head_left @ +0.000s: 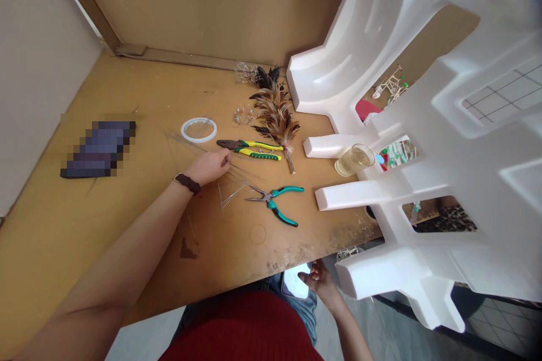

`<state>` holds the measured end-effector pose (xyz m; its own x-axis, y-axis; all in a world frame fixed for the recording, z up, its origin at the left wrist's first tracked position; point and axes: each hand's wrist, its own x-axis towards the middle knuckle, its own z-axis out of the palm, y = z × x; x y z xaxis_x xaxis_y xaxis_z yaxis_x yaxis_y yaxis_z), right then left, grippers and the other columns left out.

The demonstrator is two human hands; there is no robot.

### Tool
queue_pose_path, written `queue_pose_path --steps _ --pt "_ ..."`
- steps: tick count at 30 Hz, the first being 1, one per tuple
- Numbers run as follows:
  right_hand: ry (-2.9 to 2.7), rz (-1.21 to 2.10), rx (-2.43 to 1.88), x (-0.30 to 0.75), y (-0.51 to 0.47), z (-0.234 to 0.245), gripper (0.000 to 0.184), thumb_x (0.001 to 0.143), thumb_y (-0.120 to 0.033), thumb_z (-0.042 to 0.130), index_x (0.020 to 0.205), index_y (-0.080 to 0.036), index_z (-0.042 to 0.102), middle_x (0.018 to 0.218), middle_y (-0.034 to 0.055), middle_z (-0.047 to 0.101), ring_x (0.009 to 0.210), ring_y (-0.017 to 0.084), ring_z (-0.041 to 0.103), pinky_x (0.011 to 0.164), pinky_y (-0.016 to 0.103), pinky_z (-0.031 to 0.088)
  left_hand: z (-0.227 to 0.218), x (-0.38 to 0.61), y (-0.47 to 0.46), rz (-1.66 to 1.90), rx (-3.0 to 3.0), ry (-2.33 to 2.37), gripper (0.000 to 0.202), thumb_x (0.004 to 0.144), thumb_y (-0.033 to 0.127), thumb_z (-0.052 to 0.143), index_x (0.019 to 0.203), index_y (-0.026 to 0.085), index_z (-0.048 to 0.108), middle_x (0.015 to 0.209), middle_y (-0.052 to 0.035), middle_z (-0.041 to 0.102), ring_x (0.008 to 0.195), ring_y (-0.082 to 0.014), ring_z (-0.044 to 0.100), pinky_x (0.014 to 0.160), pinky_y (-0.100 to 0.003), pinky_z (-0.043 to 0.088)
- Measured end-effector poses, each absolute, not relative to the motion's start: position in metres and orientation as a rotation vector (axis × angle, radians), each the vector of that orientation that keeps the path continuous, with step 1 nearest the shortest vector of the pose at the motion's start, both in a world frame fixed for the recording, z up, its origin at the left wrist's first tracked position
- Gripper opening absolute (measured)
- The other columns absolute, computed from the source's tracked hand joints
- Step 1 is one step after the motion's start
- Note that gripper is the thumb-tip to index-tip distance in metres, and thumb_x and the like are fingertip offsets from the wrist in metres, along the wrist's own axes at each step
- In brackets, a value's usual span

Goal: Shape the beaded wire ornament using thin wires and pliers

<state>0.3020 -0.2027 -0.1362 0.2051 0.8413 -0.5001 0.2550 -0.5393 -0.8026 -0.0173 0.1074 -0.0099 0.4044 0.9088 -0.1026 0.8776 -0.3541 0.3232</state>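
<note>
My left hand [212, 166] reaches across the wooden table [84, 225] with its fingers closed on a bundle of thin metal wires [190, 144] that fan out to the left. A dark watch strap sits on that wrist. Just beyond the hand lie yellow-and-green pliers [249, 150]. Teal-handled needle-nose pliers [275, 200] and a few short wire pieces [231, 194] lie to its right. My right hand [315, 279] is below the table edge, over my lap, holding a phone [296, 282].
A white tape ring [199, 130], a feather bundle [275, 113] and clear beads [244, 115] lie further back. A glass of pale liquid [353, 159] stands beside a large white foam moulding [423, 124] on the right. A blurred dark object [99, 148] lies left.
</note>
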Motion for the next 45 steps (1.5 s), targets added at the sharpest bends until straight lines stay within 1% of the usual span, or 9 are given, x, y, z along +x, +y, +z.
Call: queue_pose_path --steps 4,8,14,23,29,36,40,43,45 --pt "-1.022 1.316 -1.930 0.3008 -0.2011 -0.1363 0.042 0.056 -0.034 0.066 0.092 -0.020 0.048 0.060 -0.0067 0.036 0.054 0.011 0.037 0.050 0.023 0.033 -0.0119 -0.0181 0.1080 0.125 2.339 1.546 0.011 0.074 0.020 0.042 0.081 0.019 0.051 0.073 -0.0047 0.060 0.063 -0.0172 0.053 0.055 -0.026 0.035" --pt "-1.018 1.306 -1.929 0.2993 -0.2013 -0.1366 0.044 0.058 -0.033 0.065 0.096 -0.020 0.047 0.059 -0.0071 0.034 0.054 0.011 0.036 0.050 0.023 0.032 -0.0133 -0.0185 0.1079 0.117 2.352 1.558 0.009 0.075 0.021 0.042 0.080 0.020 0.049 0.073 -0.0033 0.059 0.063 -0.0170 0.053 0.055 -0.026 0.034" --pt "-1.026 1.311 -1.901 0.2981 -0.2043 -0.1363 0.045 0.061 -0.034 0.065 0.100 -0.020 0.046 0.061 -0.0064 0.036 0.055 0.010 0.038 0.050 0.022 0.033 -0.0144 -0.0182 0.1084 0.088 2.370 1.576 0.009 0.075 0.023 0.042 0.080 0.020 0.049 0.073 -0.0030 0.059 0.066 -0.0174 0.055 0.056 -0.025 0.034" --pt "-1.030 1.302 -1.890 0.2976 -0.2051 -0.1343 0.045 0.061 -0.031 0.065 0.100 -0.021 0.046 0.060 -0.0070 0.035 0.055 0.011 0.037 0.051 0.023 0.035 -0.0169 -0.0187 0.1090 0.082 2.379 1.579 0.011 0.076 0.025 0.042 0.081 0.020 0.050 0.074 -0.0025 0.060 0.065 -0.0165 0.054 0.055 -0.024 0.033" --pt "-1.038 1.308 -1.907 0.2982 -0.2055 -0.1350 0.044 0.061 -0.030 0.064 0.100 -0.021 0.047 0.061 -0.0054 0.039 0.056 0.012 0.039 0.051 0.023 0.035 -0.0179 -0.0195 0.1103 0.113 2.368 1.556 0.011 0.075 0.024 0.042 0.081 0.019 0.049 0.073 -0.0028 0.058 0.064 -0.0165 0.053 0.056 -0.025 0.034" --pt "-1.086 1.350 -1.907 0.3036 -0.1983 -0.1362 0.025 0.057 -0.031 0.064 0.077 -0.020 0.053 0.059 -0.0029 0.046 0.054 0.013 0.041 0.050 0.024 0.034 -0.0129 -0.0185 0.1093 0.143 2.366 1.523 0.011 0.075 0.021 0.041 0.081 0.019 0.050 0.075 -0.0033 0.059 0.066 -0.0166 0.054 0.059 -0.025 0.036" --pt "-1.112 1.392 -1.900 0.3060 -0.1967 -0.1364 0.020 0.058 -0.032 0.061 0.073 -0.019 0.055 0.055 -0.0029 0.047 0.050 0.013 0.043 0.047 0.024 0.033 -0.0114 -0.0170 0.1085 0.149 2.370 1.560 0.012 0.076 0.019 0.041 0.082 0.019 0.051 0.078 -0.0037 0.061 0.069 -0.0169 0.056 0.059 -0.025 0.037" --pt "-1.074 1.443 -1.880 0.3059 -0.1980 -0.1388 0.019 0.060 -0.031 0.059 0.075 -0.020 0.057 0.059 0.0000 0.054 0.053 0.016 0.049 0.048 0.026 0.037 -0.0108 -0.0166 0.1082 0.152 2.372 1.580 0.013 0.075 0.018 0.042 0.083 0.019 0.052 0.078 -0.0039 0.062 0.070 -0.0171 0.057 0.061 -0.025 0.038" --pt "-0.993 1.496 -1.809 0.3055 -0.1987 -0.1407 0.020 0.060 -0.031 0.059 0.077 -0.021 0.058 0.069 0.0035 0.061 0.062 0.020 0.056 0.055 0.028 0.042 -0.0101 -0.0167 0.1081 0.158 2.375 1.581 0.013 0.075 0.018 0.042 0.082 0.019 0.052 0.079 -0.0040 0.062 0.070 -0.0170 0.057 0.060 -0.025 0.038"
